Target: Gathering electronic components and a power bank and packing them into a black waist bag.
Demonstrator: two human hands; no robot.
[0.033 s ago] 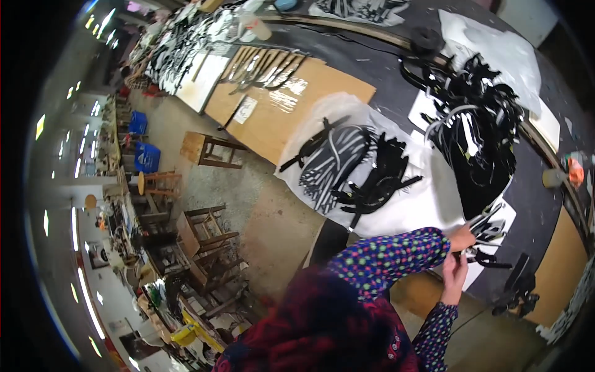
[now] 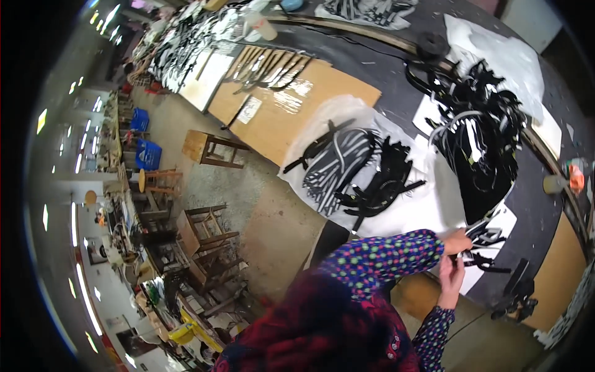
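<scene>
While the fingers of both hands are closed together at the table edge, a thin black strap (image 2: pixel 466 255) is pinched between them, seemingly so that it can be drawn clear of the loose straps (image 2: pixel 486 239) beside it. The left hand (image 2: pixel 457 243) is curled over the strap from above; the right hand (image 2: pixel 451 273) is raised from below, its fingers closed on the same piece. Both dotted sleeves (image 2: pixel 384 257) are brought close together, which keeps the work near the body. Just beyond the hands, a white sheet (image 2: pixel 427 211) is spread under the straps, probably to keep them off the dark table (image 2: pixel 396 68). Further out, a striped bundle (image 2: pixel 338 164) lies on another sheet, and a large black heap (image 2: pixel 480 136) is piled near the far rim. Wooden stools (image 2: pixel 207 149) stand on the floor to the left.
</scene>
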